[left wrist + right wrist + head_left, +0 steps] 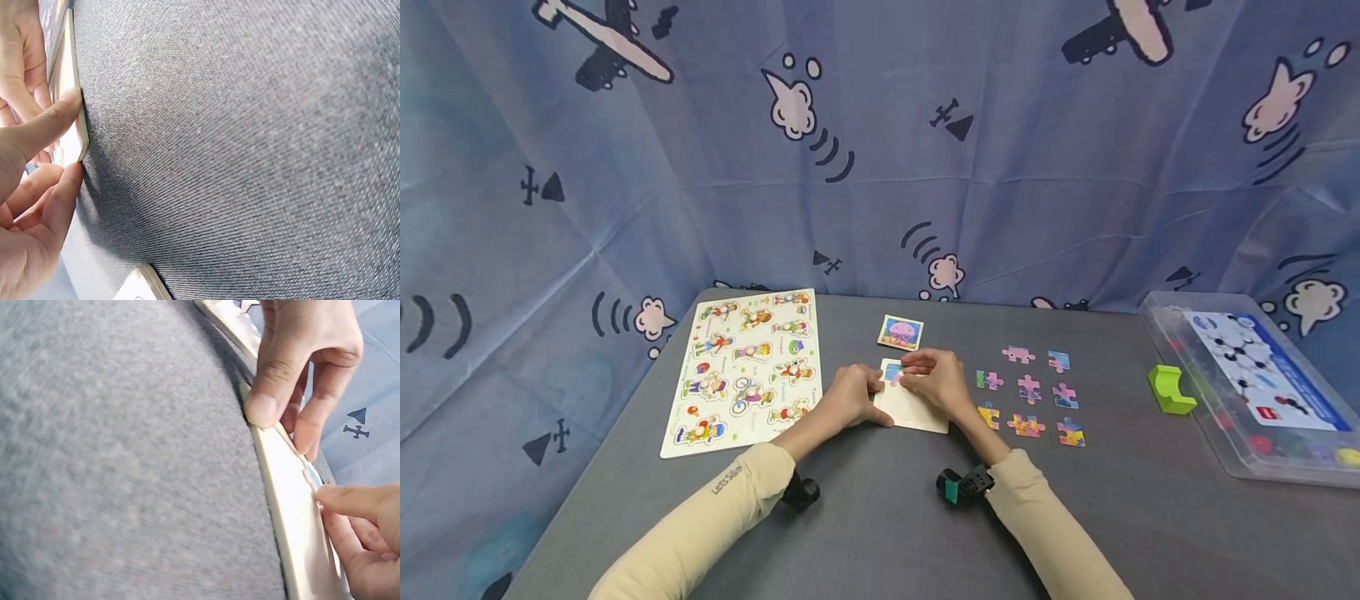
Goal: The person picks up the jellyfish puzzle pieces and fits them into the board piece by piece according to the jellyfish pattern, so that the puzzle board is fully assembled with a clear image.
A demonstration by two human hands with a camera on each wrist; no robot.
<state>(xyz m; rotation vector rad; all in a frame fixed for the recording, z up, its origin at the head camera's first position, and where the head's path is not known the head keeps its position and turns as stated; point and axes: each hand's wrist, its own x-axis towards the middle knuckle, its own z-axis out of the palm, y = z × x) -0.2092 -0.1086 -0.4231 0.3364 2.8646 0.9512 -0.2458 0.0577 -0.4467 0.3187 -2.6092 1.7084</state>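
Observation:
A small pale wooden puzzle tray (917, 417) lies on the grey table between the two hands. My left hand (850, 395) holds its left side, the thumb (59, 112) over the near edge and the fingers along the side. At the tray's far left corner is a blue jigsaw piece (892, 372). My right hand (938, 383) reaches across the tray and pinches at this piece with thumb and fingertips, which partly cover it. In the right wrist view the piece shows only as a thin sliver beside the right thumb (344, 499).
Several loose jigsaw pieces (1028, 388) lie in rows to the right. A jellyfish picture tile (901, 332) sits behind the tray. On the left is a large figure puzzle board (741, 367). A green curved block (1170, 390) and a clear plastic case (1232, 450) stand right.

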